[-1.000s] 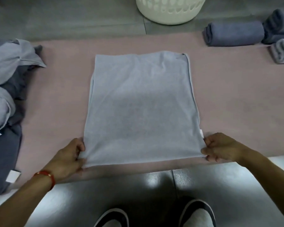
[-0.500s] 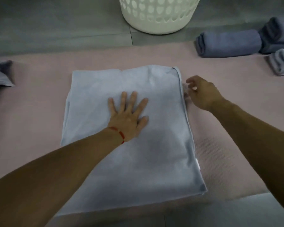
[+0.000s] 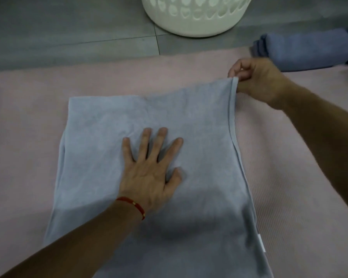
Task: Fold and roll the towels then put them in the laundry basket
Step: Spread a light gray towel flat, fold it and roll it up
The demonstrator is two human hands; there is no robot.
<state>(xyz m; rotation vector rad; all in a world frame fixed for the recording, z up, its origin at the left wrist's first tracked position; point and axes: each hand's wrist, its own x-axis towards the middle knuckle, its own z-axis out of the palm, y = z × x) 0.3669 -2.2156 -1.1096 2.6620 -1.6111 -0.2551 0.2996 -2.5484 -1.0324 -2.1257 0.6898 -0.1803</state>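
A light blue-grey towel [image 3: 199, 121] lies folded flat on the pink mat [image 3: 28, 109]. My left hand [image 3: 151, 171] presses flat on the towel's middle with fingers spread; a red string is round that wrist. My right hand [image 3: 257, 77] pinches the towel's far right corner and lifts it a little off the mat. The white laundry basket [image 3: 197, 19] stands on the grey floor beyond the mat.
A rolled darker blue towel [image 3: 305, 51] lies on the mat at the far right, just behind my right hand. Grey floor tiles [image 3: 68, 33] run along the mat's far edge.
Both hands left the towel's near corners. My left hand moved onto the towel's middle and stays pressed there. My right hand reached the far right corner and has taken hold of it.
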